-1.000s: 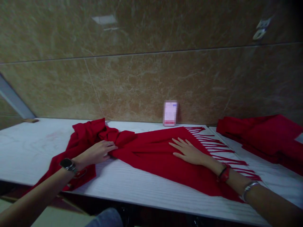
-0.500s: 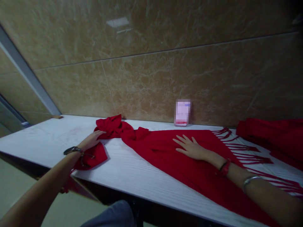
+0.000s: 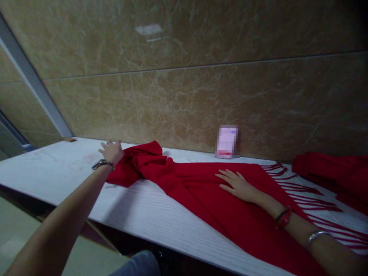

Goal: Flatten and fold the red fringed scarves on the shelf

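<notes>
A red fringed scarf (image 3: pixel 212 191) lies along the white tabletop (image 3: pixel 161 214), spread flat on the right and bunched into a heap on the left. My right hand (image 3: pixel 240 186) rests flat on the spread part, palm down with fingers apart. At the bunched end is my left hand (image 3: pixel 113 150), its fingers spread, at the heap's left edge; whether it touches the cloth I cannot tell. The scarf's thin tassels (image 3: pixel 304 188) fan out to the right of my right hand.
A phone-like item with a blurred face (image 3: pixel 226 142) leans against the tiled wall (image 3: pixel 184 99). More folded red cloth (image 3: pixel 330 174) lies at the far right. Near the wall at the left end is a small brown piece (image 3: pixel 68 139). The table's front edge runs close to my knee (image 3: pixel 138 264).
My left hand has moved up and away from the front, its fingers now spread. The hanging scarf end has come onto the table beside the heap. My right hand stays on the cloth.
</notes>
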Available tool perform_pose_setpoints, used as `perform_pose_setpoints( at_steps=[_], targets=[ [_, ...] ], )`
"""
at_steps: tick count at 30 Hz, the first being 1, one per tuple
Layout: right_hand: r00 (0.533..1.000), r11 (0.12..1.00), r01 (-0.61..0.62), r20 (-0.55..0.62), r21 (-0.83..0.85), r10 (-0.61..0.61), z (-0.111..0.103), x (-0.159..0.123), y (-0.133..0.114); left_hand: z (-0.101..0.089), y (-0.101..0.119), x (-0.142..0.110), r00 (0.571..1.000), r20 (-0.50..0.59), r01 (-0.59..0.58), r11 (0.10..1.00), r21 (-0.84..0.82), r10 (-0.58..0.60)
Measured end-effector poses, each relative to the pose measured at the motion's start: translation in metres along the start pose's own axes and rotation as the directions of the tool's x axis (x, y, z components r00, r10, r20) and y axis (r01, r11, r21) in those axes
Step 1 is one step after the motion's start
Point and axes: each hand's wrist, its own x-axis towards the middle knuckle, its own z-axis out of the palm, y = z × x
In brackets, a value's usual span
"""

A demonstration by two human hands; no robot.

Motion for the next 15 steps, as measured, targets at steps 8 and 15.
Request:
perform_pose_setpoints(
  at_steps=[8, 15],
  targets=[
    [0.998, 0.997, -0.066, 0.007, -0.027, 0.067, -0.007, -0.009, 0.001, -0.014, 0.101, -0.048, 0.402, 0.464, -0.765, 0.568, -0.303, 0.789],
    [0.983, 0.982, -0.178, 0.036, -0.067, 0.181, -0.011, -0.016, 0.026, -0.032, 0.044, -0.083, 0.558, 0.467, -0.755, 0.654, -0.058, 0.686]
  ],
)
